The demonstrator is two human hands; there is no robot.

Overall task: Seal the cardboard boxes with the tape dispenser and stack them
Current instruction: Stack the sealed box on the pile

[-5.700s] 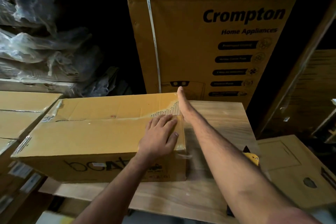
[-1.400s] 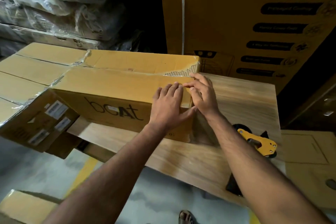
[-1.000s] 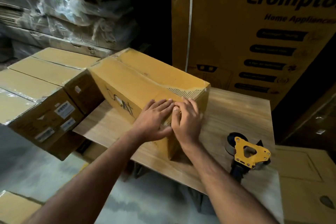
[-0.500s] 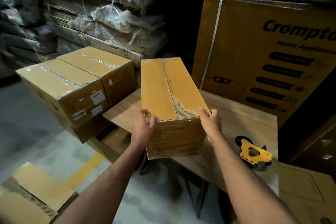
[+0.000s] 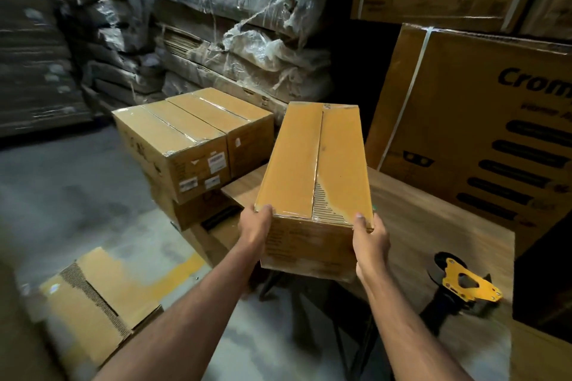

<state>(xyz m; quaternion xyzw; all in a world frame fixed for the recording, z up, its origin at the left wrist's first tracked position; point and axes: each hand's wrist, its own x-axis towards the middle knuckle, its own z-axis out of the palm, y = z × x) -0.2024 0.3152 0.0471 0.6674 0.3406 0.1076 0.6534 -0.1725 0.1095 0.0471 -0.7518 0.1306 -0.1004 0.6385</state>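
Both hands are on the load here: the left hand (image 5: pixel 255 227) grips the near left corner of the long cardboard box (image 5: pixel 314 164), thumb hooked over the top edge, while the right hand (image 5: pixel 370 237) clamps the near right corner, its thumb also up on the top face. The hands sit apart, one at each side of the near end panel, and the box runs away from them lengthwise. Clear tape shines along its centre seam, and just ahead of the right thumb a patch of the top skin is torn off, showing the ribbed core. Whether the far end rests on the wooden table (image 5: pixel 433 226) or is lifted, I cannot tell. The table spreads beneath and to the right of the hands. Down by the right forearm, well right of that hand, lies the tape dispenser (image 5: pixel 464 286), yellow frame and black handle, on the tabletop. Beyond the left hand stands the stack of sealed boxes (image 5: pixel 192 139), two side by side on top with taped seams and white labels. Below the left forearm a torn cardboard box (image 5: pixel 93 294) lies on the floor. Past the right hand looms the large Crompton carton (image 5: pixel 464 120).
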